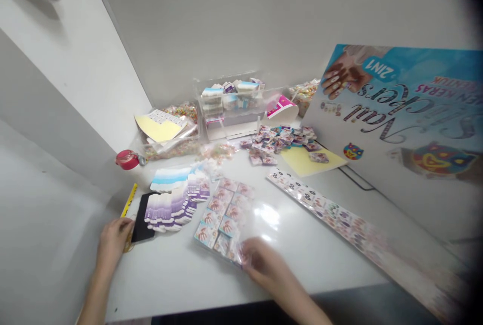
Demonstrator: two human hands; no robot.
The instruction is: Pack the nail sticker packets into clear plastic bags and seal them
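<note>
My right hand [264, 264], somewhat blurred, pinches the lower right corner of a clear plastic pack [222, 214] filled with small printed cards or boxes in two rows. The pack lies on the white table. At the left, my left hand [115, 237] has its fingers closed beside a narrow yellow strip [131, 199] with black marks. Something thin and amber shows under those fingertips; what they grip is hidden. Just right of that hand is a black flat object [141, 222], partly beneath fanned stacks of purple-and-white cards [169, 209]. Blue-and-white cards [169, 179] lie behind them.
Behind are a clear bin [230, 124] of cards, a tray [169, 146] of colourful bits with yellow paper, and a red-lidded container [127, 159]. Small printed packs [279, 141] are heaped at the back. A long printed strip [332, 214] and large nail-sticker box [400, 113] stand right.
</note>
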